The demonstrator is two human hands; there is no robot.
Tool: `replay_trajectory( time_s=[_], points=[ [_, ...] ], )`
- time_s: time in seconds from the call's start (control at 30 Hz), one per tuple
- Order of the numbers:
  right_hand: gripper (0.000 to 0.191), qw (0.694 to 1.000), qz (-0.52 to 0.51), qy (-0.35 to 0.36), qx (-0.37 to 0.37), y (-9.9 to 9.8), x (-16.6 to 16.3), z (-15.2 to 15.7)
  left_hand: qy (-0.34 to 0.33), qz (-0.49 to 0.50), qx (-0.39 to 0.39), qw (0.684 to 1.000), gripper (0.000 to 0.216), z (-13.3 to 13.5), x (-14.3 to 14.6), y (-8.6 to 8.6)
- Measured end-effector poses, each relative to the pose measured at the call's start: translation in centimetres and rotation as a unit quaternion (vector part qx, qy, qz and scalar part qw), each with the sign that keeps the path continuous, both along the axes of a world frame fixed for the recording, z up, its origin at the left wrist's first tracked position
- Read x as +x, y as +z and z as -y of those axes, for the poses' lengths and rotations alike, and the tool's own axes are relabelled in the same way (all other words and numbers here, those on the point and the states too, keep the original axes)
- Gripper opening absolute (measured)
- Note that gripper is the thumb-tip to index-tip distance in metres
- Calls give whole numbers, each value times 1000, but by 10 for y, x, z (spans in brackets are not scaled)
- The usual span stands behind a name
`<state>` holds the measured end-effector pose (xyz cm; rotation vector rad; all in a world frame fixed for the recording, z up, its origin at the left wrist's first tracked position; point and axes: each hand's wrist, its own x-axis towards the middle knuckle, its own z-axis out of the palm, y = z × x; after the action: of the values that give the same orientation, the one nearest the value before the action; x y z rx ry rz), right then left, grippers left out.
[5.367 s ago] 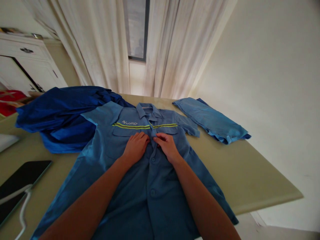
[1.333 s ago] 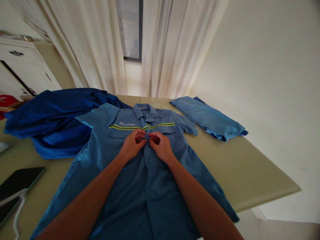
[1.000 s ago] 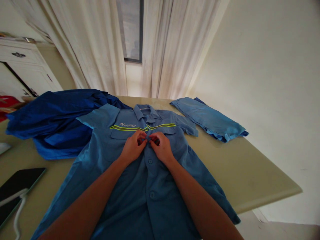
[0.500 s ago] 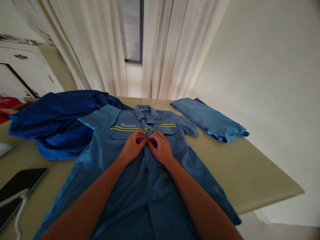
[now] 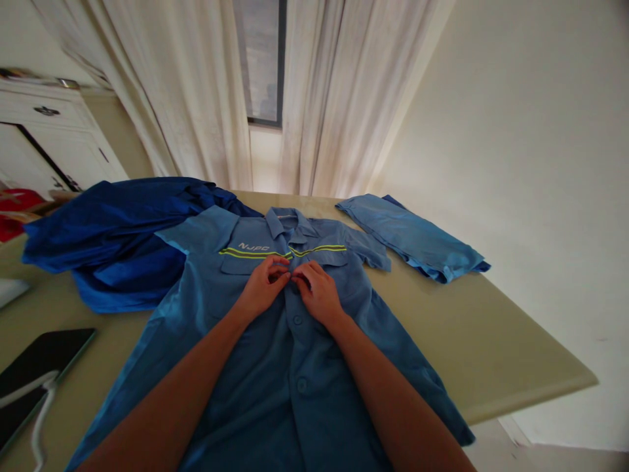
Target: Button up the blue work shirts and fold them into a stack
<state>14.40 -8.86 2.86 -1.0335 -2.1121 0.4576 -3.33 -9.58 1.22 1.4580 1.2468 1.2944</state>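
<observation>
A blue short-sleeved work shirt lies front up, its collar at the far end, with yellow stripes and white lettering across the chest. My left hand pinches the front edge of the shirt just below the stripes. Facing it, my right hand pinches the same placket from the other side, fingertips nearly meeting. Whatever button sits between the fingertips is hidden. Lower on the placket, one button and another button show, both lying on the outer face of the cloth.
The shirt lies on a pale table. A crumpled dark blue garment is at left, and a folded light blue garment at far right. A tablet with a white cable lies near left. Curtains hang behind.
Both hands stay at the same spot on the placket, with only slight finger movement. The right fingers look a little straighter. The whole view has shifted very slightly.
</observation>
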Motion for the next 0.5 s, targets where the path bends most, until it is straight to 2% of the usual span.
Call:
replay_trajectory(
  time_s=[0.2,0.4,0.5],
  points=[
    [3,996,-62,-13,-57,-2,-2,0,37,-29,30,998,26,-3,1,-4],
    [7,982,-144,-16,-123,-5,-4,-2,55,-52,57,995,18,-2,3,-5],
    [10,979,-150,-16,-135,-5,-5,-2,50,-73,50,995,23,-1,2,-5]
  ],
)
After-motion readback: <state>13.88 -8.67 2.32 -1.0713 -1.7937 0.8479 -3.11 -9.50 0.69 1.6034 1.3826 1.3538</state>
